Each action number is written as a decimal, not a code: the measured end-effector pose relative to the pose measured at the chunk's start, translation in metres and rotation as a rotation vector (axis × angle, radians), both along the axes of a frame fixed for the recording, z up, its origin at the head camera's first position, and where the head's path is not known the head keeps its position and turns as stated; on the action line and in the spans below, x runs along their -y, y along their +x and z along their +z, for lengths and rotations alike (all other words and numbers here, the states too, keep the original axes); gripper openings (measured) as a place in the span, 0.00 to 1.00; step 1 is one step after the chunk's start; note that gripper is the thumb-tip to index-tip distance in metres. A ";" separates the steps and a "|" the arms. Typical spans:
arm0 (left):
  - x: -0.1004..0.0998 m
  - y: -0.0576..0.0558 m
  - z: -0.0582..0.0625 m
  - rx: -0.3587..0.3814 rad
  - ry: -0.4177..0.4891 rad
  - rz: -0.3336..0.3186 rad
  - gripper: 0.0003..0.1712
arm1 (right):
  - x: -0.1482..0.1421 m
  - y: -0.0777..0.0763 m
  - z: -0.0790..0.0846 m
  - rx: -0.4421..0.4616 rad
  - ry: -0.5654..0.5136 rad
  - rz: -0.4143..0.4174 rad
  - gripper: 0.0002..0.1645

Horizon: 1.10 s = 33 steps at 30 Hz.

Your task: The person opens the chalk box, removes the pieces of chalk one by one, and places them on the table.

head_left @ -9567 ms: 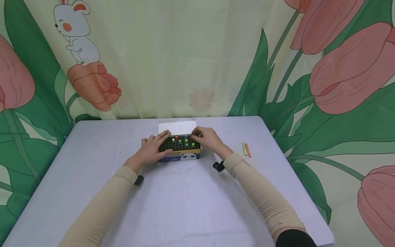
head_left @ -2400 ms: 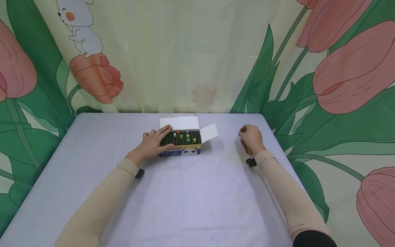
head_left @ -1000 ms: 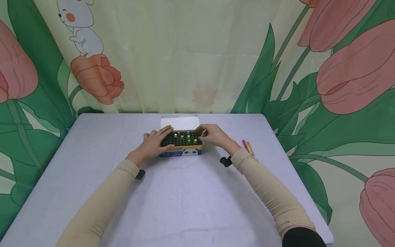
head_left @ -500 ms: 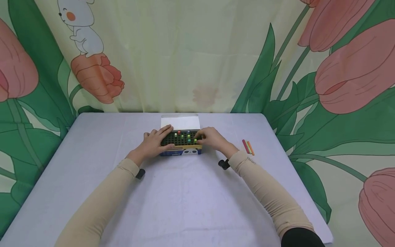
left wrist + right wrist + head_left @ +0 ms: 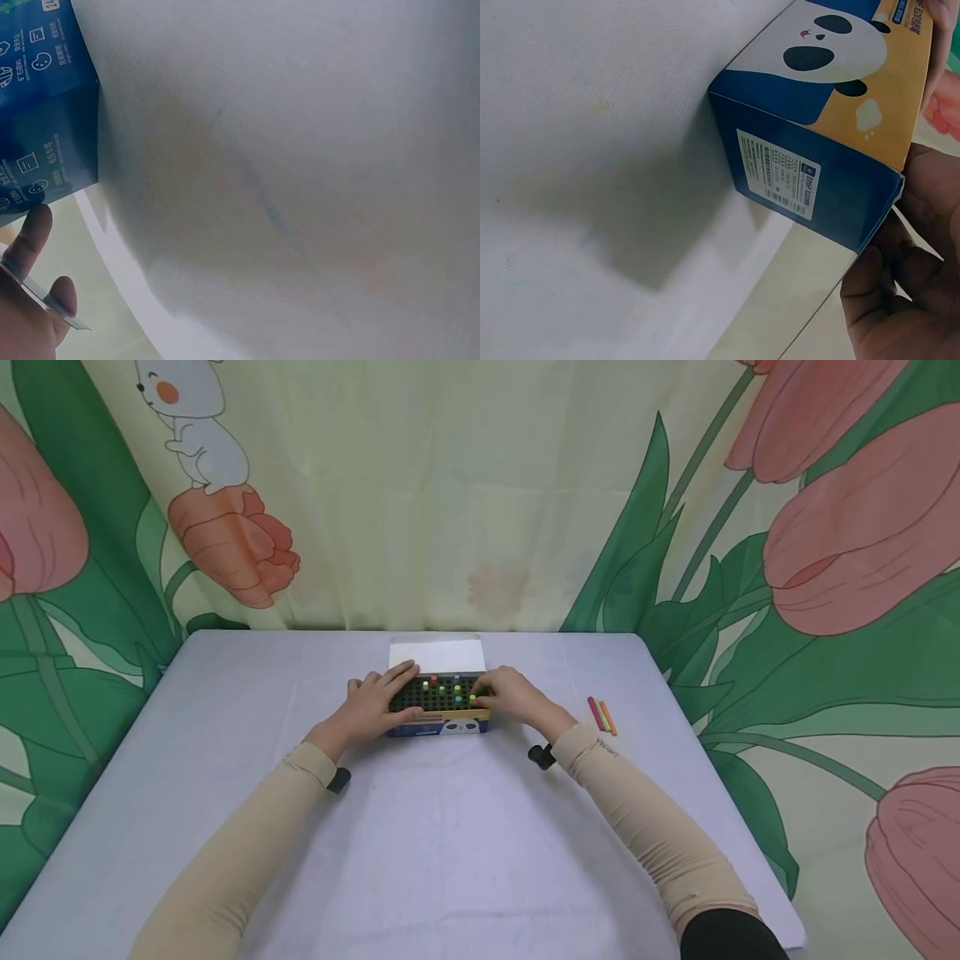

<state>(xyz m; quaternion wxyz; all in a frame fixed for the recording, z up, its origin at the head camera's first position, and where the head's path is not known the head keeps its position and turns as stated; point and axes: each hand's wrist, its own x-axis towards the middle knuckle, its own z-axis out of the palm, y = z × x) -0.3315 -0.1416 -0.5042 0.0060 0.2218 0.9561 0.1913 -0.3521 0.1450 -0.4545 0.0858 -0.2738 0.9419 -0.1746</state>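
Note:
A chalk box (image 5: 435,727) with a panda on its front stands with its lid up near the back of the table. Several coloured chalk sticks stick up from its black holed tray (image 5: 408,698). My left hand (image 5: 366,710) grips the box's left end, thumb at the front edge and fingers over the top. At the right end, my right hand (image 5: 517,697) pinches a yellow-green chalk stick (image 5: 473,700) at the tray's front right. In the right wrist view the box's printed end (image 5: 802,180) hides the fingertips of my curled right hand (image 5: 911,277).
Pink (image 5: 595,713), green (image 5: 603,716) and orange chalk sticks (image 5: 609,718) lie side by side on the white-covered table (image 5: 465,843), right of the box. The white lid (image 5: 437,653) stands behind the tray. A printed curtain (image 5: 450,510) hangs beyond the table.
A pink chalk stick has joined the green and orange ones on the table. My right hand has moved from there back left to the box, then down to the yellow-green chalk. My left hand stays.

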 end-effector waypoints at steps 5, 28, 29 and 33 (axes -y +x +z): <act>-0.001 0.001 0.002 0.011 -0.002 -0.001 0.50 | -0.001 0.000 -0.001 -0.016 0.017 0.021 0.13; 0.000 -0.001 0.000 0.015 -0.013 -0.005 0.51 | -0.001 0.001 0.000 -0.012 0.039 0.004 0.15; 0.000 -0.001 0.000 0.016 -0.012 -0.005 0.51 | -0.001 0.001 0.000 -0.013 0.036 0.005 0.16; 0.000 -0.002 0.001 0.019 -0.014 -0.005 0.50 | 0.000 -0.001 0.001 -0.005 0.029 0.002 0.17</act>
